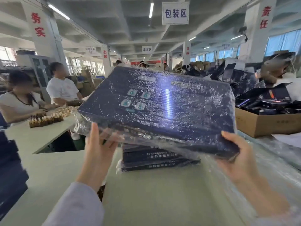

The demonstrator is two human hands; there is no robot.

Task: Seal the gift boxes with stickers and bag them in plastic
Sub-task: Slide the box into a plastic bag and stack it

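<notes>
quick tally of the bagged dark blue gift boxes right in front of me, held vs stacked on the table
Held in the air by left hand and right hand: bagged box, 1
Stacked on the table beneath it: stacked bagged boxes, at least 3 edges visible; the held box hides the top
Total: at least 4

factory packing floor | hanging zone sign (pixel 175 13) | worktables (pixel 40 134) | stacked cartons (pixel 267 123)

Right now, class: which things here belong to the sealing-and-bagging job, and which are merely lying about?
Job in hand:
- bagged gift box, held by left hand and right hand
- stack of bagged boxes
- loose plastic bags

Lying about:
- cardboard carton
- brown bottles on the neighbouring table
</notes>
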